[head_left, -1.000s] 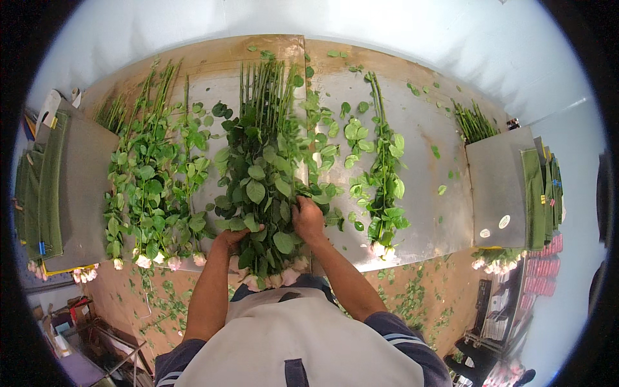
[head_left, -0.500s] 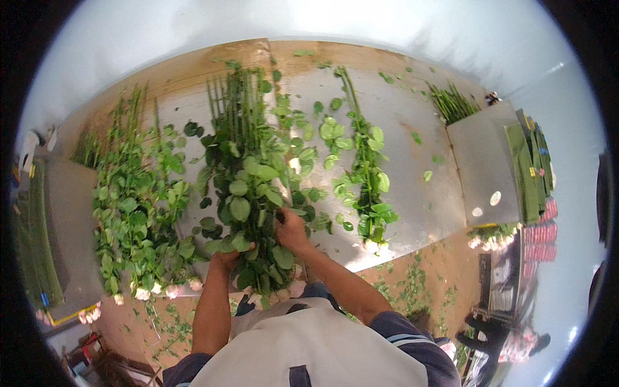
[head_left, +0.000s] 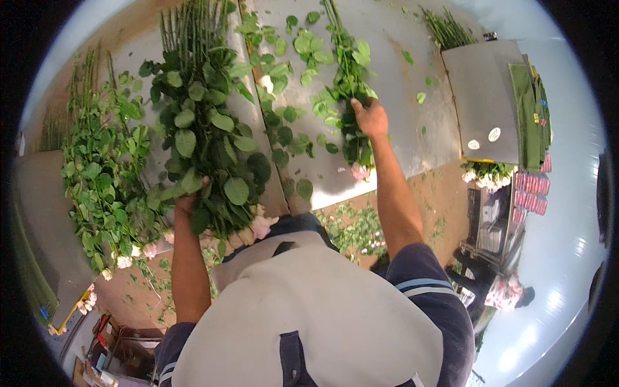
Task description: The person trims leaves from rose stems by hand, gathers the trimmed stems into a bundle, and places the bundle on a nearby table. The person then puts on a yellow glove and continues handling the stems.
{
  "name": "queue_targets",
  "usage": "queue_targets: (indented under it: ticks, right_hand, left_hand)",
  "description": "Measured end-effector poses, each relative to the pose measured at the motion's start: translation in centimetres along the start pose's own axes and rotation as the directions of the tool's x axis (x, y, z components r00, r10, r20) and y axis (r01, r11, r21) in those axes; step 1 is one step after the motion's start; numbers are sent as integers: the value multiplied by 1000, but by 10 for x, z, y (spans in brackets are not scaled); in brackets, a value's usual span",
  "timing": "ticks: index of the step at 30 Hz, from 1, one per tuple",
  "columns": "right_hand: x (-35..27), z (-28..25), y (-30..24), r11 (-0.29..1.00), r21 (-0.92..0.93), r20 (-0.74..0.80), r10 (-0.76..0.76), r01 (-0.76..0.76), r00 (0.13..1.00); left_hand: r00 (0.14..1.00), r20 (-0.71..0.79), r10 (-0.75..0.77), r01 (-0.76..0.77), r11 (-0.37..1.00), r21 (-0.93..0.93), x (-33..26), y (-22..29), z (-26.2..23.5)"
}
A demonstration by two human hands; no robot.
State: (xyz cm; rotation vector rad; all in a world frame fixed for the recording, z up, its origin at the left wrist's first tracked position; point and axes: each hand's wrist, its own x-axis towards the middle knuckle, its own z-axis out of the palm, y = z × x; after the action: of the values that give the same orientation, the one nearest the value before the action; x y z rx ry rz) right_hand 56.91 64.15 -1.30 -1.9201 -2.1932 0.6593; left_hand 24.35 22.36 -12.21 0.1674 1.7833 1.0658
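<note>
A large bunch of roses lies with its cut stems toward the far side and its pale pink heads against my apron. My left hand grips it low down near the heads; the fingers are mostly hidden under leaves. To the right, my right hand is closed around a few roses on the metal table. Their stems point away from me, and their pink heads reach the table's near edge.
Another heap of roses lies on the left. Loose leaves litter the table between the bunches. At the right stand a grey panel with green straps and more pale roses. Leaves and petals cover the floor below.
My right hand has left the large bunch and moved right, onto the few roses there. My left hand stays at the large bunch. The whole view has shifted, so the table sits higher.
</note>
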Motion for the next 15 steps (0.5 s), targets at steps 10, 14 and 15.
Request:
queue_targets:
  ticks: [10,14,15]
  right_hand:
    - [-7,-3,-18,953,280,187,-174,117,967]
    - [-57,20,-55,831,550,214,-242,88,947]
    - [-74,26,-60,791,598,214,-315,131,925]
  left_hand:
    - [997,-59,-53,48,995,-90,-51,60,10]
    - [986,-31,162,-159,985,65,-32,34,-5]
    - [989,-24,144,-141,986,89,-25,29,-10]
